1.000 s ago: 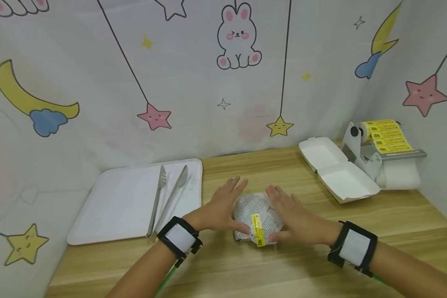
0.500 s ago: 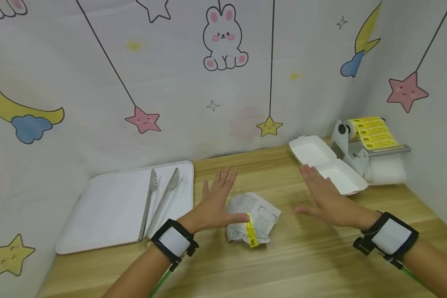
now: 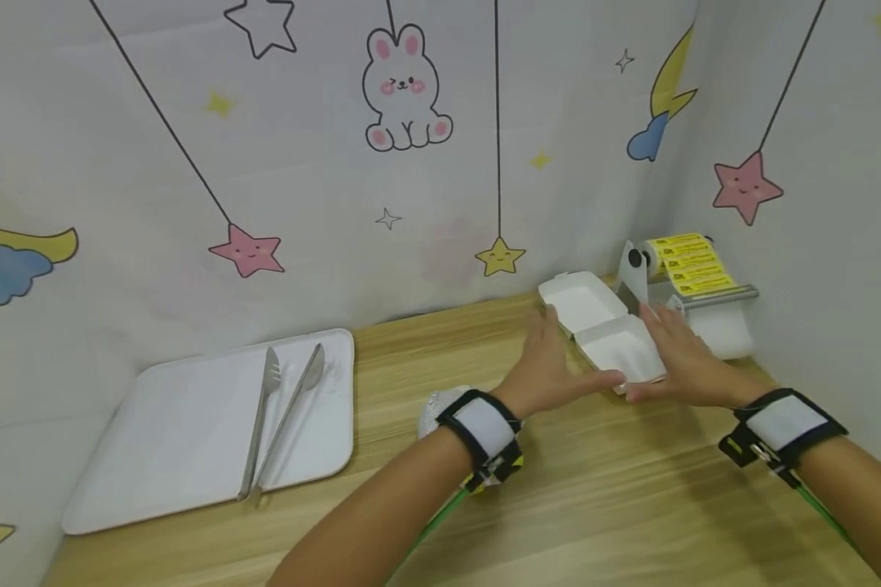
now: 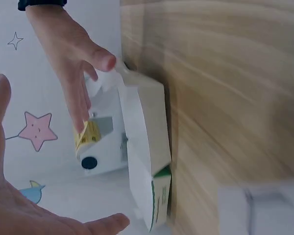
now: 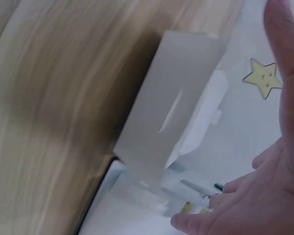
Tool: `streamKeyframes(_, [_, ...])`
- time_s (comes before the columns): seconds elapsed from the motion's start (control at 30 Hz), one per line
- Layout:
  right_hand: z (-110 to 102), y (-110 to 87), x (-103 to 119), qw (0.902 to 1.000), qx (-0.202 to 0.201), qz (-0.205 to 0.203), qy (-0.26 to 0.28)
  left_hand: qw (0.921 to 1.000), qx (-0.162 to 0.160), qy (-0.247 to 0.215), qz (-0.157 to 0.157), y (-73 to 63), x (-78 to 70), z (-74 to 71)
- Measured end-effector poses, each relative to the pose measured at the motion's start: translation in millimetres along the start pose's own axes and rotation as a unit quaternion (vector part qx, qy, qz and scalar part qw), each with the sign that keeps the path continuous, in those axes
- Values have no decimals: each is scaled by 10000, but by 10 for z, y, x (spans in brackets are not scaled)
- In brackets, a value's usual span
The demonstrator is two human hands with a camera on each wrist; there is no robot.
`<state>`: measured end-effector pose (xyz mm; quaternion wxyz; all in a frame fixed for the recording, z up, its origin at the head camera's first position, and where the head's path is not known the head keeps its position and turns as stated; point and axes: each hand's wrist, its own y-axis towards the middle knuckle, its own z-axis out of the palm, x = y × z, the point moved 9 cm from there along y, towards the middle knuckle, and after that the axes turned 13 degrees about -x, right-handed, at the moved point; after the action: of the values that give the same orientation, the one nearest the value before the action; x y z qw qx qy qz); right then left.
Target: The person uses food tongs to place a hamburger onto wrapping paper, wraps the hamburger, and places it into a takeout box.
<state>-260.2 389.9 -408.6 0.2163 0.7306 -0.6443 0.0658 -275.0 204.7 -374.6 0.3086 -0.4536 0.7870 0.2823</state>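
Head view: the left hand point(image 3: 546, 372) and right hand point(image 3: 684, 363), both spread wide, are near the white box point(image 3: 617, 349), right of the frame's middle. A wrapped bundle point(image 3: 439, 403), partly hidden, sits lower middle.

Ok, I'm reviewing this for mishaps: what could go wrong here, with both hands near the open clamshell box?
In the head view, the left wrist strap overlaps the newsprint-wrapped bundle; drawing the left hand back low might knock it. The right hand is close to the label dispenser beside the clamshell box; a sideways move could bump it.
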Motion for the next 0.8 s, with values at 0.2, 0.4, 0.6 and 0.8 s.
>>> streamKeyframes(0.2, [129, 0, -104, 9996, 163, -126, 215, 9923, 61, 782, -959, 148, -67, 529])
streamKeyframes(0.4, [303, 0, -112, 9990, 203, -367, -143, 9705, 263, 2332, -548, 208, -36, 809])
streamKeyframes(0.6, [301, -57, -158, 9991, -127, -314, -240, 9371, 262, 3480, 66, 283, -2, 1042])
streamKeyframes(0.8, [179, -125, -160, 9973, -584, -311, -319, 9096, 364, 4139, 30, 232, 16, 1170])
